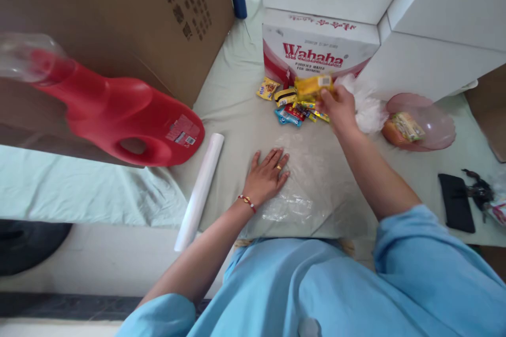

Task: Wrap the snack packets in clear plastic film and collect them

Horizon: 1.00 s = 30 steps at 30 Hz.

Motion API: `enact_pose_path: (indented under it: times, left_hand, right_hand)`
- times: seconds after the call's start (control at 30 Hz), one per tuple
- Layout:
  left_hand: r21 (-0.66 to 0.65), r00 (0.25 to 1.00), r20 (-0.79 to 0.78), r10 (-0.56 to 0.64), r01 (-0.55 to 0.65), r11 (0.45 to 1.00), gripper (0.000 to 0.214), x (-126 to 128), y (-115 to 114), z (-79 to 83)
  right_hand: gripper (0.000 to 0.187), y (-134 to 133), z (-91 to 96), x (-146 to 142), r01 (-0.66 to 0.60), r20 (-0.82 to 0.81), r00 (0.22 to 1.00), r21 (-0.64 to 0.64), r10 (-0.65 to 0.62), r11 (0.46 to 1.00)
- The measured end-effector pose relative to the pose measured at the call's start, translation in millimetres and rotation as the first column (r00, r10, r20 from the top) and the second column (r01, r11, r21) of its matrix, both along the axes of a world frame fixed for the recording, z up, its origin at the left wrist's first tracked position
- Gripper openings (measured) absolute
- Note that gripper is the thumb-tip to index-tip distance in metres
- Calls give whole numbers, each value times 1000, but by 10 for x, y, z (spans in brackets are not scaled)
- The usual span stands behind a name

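My left hand (267,175) lies flat with its fingers spread on the left edge of a sheet of clear plastic film (312,189). My right hand (340,106) is closed on a yellow snack packet (314,84), held over a small pile of wrapped snacks. In that pile I see a yellow packet with a dark stripe (285,97), a blue packet (288,117) and a red packet (294,111). A small orange-yellow packet (267,88) lies at the pile's left. The fingertips of my right hand are partly hidden behind the packet.
A white roll (200,192) lies left of my left hand, beside a large red bottle (134,116). A Wahaba carton (320,47) stands behind the snacks. To the right are a crumpled clear bag (366,102), a pink bowl (438,121) holding packets, and a black phone (456,202).
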<state>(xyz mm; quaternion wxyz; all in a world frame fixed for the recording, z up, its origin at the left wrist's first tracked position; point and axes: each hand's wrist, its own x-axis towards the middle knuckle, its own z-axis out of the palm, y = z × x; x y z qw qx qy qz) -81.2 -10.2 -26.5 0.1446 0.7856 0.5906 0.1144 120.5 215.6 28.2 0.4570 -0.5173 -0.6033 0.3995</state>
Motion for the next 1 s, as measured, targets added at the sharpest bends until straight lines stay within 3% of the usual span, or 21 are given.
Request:
enact_pose_path:
  times: [0.07,0.17,0.2,0.27,0.33,0.4,0.43,0.53,0.63,0.77,0.83,1.0]
  left_hand:
    - [0,1000,6,-5,5,1000,56,-5,1,-5]
    - [6,1000,-3,-7,7,1000,57,-10,-2,-20]
    - [11,1000,-9,-4,4,1000,57,-9,-4,-23]
    - [22,1000,-23,4,-3,1000,57,-6,-6,-27]
    - [30,999,-40,7,-6,1000,57,-2,-7,-28]
    - [34,999,-53,4,-2,999,57,0,-6,-34]
    - [37,998,-58,3,-1,999,57,0,-5,-39]
    - [52,998,-63,5,-1,999,57,0,-4,-59]
    - [69,998,-59,7,-3,998,57,5,-6,-70]
    - [79,998,-62,15,-10,997,56,19,-9,-66]
    - [71,998,-67,18,-13,997,56,22,-8,-62]
    - [61,998,-60,16,-12,998,56,24,-10,-50]
  right_hand:
    - [45,-534,-31,231,-113,-204,976,-199,72,973]
    - [57,-1380,-126,521,-153,-280,960,-432,30,889]
    - [58,-1617,-155,595,-153,-250,968,-493,29,857]
    - [58,-1964,-177,729,-162,-77,987,-569,144,806]
    - [57,-2131,-137,867,-111,262,922,-526,285,843]
    - [52,-2154,-53,995,-50,584,768,-353,262,934]
    - [49,-2134,-10,1037,-50,670,711,-253,212,966]
    - [42,-2045,68,1004,-227,704,675,-85,220,970]
    - [52,-1996,60,764,-443,748,551,-113,370,889]
    - [52,-1971,64,518,-445,819,313,-321,481,836]
    - [47,-1946,112,527,-413,831,299,-330,469,849]
    - [46,-1840,254,635,-390,840,394,-216,374,895]
